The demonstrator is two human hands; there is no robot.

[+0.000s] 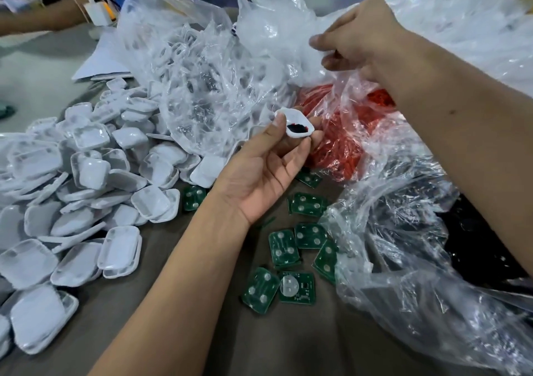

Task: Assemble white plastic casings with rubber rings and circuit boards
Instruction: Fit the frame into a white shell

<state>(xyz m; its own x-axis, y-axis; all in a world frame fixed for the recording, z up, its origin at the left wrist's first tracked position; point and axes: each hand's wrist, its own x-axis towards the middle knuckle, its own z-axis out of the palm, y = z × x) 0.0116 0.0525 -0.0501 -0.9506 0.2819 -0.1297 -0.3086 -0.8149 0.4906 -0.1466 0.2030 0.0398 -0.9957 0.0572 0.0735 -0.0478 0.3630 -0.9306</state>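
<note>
Casing pinched in left hand, dark part already seated inside. Right hand clamped on plastic bag over red rings. Ring judged pending; boards, casing pile untouched on surface.

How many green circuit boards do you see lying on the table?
8 visible: one by the left wrist, two right of the palm, three by the bag edge, two nearest. The bag may hide more.
</note>
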